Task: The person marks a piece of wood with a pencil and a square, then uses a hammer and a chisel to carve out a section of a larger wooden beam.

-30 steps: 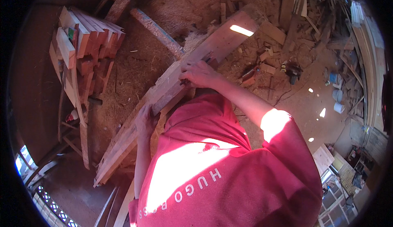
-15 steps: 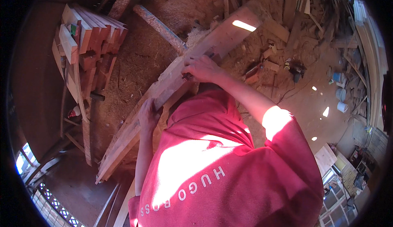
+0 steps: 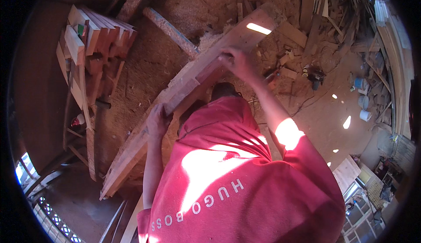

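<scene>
A long, thick wooden plank (image 3: 131, 147) runs diagonally from the lower left to the upper right in front of me. My left hand (image 3: 158, 121) is closed over its near edge, below the middle. Farther up, my right hand (image 3: 239, 64) is at the near edge with its fingers curled in; what they hold, if anything, is hidden. Between the hands, a reddish-brown strip (image 3: 209, 71) shows along the plank. Pale shavings (image 3: 210, 40) lie against its far side.
Stacked boards (image 3: 98, 37) stand at the left. A narrow, paint-flecked bar (image 3: 171, 30) meets the plank's far side. Offcuts (image 3: 287, 72) and a dark tool (image 3: 315, 75) lie on the floor at right. Farther right are buckets (image 3: 363, 100) and leaning timber (image 3: 397, 54).
My right hand has moved up and to the right along the plank, uncovering the reddish-brown strip. My left hand stays at nearly the same place.
</scene>
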Motion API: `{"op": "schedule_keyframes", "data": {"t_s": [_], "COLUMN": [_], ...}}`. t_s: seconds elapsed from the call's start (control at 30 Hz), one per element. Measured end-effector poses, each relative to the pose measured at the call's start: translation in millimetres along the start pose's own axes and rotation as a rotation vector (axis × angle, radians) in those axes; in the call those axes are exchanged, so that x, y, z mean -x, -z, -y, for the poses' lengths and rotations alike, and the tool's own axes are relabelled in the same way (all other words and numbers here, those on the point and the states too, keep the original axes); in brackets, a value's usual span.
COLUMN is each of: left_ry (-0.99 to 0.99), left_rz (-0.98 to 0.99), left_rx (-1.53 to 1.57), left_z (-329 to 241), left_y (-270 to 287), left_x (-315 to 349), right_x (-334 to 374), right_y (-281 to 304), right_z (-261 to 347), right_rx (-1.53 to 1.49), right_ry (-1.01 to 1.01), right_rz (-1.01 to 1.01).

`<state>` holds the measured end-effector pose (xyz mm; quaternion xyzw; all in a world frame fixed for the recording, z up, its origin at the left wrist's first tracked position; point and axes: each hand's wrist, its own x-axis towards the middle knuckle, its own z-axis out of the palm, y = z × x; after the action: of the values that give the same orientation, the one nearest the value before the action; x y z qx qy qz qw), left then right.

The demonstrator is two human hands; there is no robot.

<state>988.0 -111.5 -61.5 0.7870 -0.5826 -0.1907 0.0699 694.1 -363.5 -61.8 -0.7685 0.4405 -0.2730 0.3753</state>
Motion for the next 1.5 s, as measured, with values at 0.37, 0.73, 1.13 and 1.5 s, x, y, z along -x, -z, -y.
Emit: {"op": "schedule_keyframes", "data": {"t_s": [0.37,0.73,1.13,1.5], "left_ry": [-0.033,-0.004,0.326,-0.265], "left_rz": [-0.046,-0.042,0.026,-0.048], "left_rx": [0.104,0.069,0.237,0.161], "left_z": [2,-4,75,-33], "left_y": [0,4,53,106], "left_x": [4,6,64,-49], "right_x": [17,6,8,-30], "right_y": [25,1,19,19], "right_z": [-2,0,-26,105], "right_rx": [0.168,0.016,-0.106,-0.267], "right_ry": [-0.144,-0.092,-0.31,0.018], "right_rz": [-0.051,-0.053,-0.05,0.558]}}
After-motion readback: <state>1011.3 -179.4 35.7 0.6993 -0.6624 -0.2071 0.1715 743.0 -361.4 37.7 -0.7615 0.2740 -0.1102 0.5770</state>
